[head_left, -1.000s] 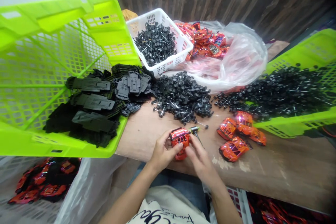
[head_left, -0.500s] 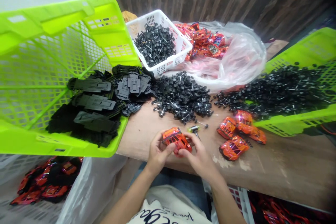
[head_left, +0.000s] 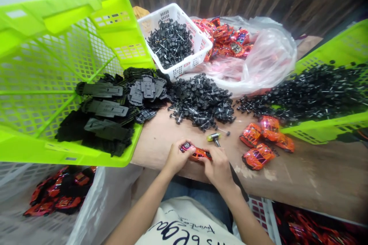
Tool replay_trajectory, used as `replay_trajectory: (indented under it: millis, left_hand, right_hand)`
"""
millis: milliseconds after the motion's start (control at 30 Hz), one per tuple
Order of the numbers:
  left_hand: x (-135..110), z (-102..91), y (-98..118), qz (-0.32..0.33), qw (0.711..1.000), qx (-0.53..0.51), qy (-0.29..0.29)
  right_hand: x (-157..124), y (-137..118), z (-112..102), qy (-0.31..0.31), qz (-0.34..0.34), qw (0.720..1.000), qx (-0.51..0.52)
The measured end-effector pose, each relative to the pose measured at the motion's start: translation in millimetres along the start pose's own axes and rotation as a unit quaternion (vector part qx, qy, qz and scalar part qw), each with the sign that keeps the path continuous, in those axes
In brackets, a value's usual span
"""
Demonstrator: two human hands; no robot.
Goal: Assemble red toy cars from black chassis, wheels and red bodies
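Observation:
A shiny orange-red toy car (head_left: 199,154) is held between both hands just above the front of the table, its side and a wheel facing up. My left hand (head_left: 176,159) is closed on one end of it, thumb on the side. Fingers of my right hand (head_left: 217,164) grip the other end. Right behind the right hand lies a small hammer (head_left: 214,137) with a yellowish head, its dark handle partly hidden by that hand. A single wheel axle (head_left: 223,132) lies beside the hammer head. Several orange toy cars (head_left: 258,156) rest on the table to the right.
A tipped green crate (head_left: 135,141) at left holds black car base plates (head_left: 107,107). Wheel axles (head_left: 204,101) are heaped centrally, in a white basket (head_left: 201,55) and in a right green crate (head_left: 322,133). Behind, a plastic bag (head_left: 270,57) contains orange car bodies (head_left: 224,34).
The toy car has been turned from showing its top to showing its side and wheel. Both hands still hold it, and the right hand has shifted its grip. The view has moved slightly.

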State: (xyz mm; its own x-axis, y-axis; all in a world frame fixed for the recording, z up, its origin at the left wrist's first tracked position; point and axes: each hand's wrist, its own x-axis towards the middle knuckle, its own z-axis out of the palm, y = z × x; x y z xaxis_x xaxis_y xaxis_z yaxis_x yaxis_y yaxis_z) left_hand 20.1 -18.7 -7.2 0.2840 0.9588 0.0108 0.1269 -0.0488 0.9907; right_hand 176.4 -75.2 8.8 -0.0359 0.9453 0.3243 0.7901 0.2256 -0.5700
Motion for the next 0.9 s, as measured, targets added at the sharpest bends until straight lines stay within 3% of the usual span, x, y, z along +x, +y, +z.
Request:
replay_trajectory:
  millis: [100, 200, 267, 333, 433, 533, 633, 767, 900]
  left_hand:
    - [-2, -8.4, 2, -0.014, 0.999, -0.014, -0.025]
    - [-6, -22.4, 10, 0.053, 0.994, -0.003, -0.096]
    - [-7, -29.2, 15, 0.109, 0.983, 0.053, -0.137]
    - [-8, -31.3, 16, 0.119, 0.974, 0.132, -0.144]
    - [-6, -27.7, 10, 0.073, 0.973, 0.205, -0.07]
    - [-4, -23.0, 2, 0.057, 0.986, 0.15, -0.048]
    - [-2, -20.4, -4, 0.08, 0.991, 0.075, -0.077]
    - [1, -20.5, -7, 0.086, 0.992, 0.05, -0.073]
    - [0, -22.8, -5, 0.104, 0.988, 0.05, -0.1]
  right_hand:
    - [7, 6, -3, -0.039, 0.082, 0.993, 0.072]
    - [16, 14, -11, -0.137, 0.21, 0.939, 0.233]
    - [19, 16, -15, -0.176, 0.244, 0.912, 0.28]
    - [16, 14, -19, -0.14, 0.207, 0.94, 0.232]
    - [5, 7, -19, -0.095, 0.057, 0.989, 0.095]
    - [-5, 1, -14, -0.09, -0.046, 0.995, 0.003]
    - [-7, -1, -4, -0.038, -0.05, 0.998, -0.007]
    - [-3, -2, 7, 0.013, -0.026, 1.0, 0.01]
    - [-7, -3, 8, 0.022, -0.02, 0.999, 0.018]
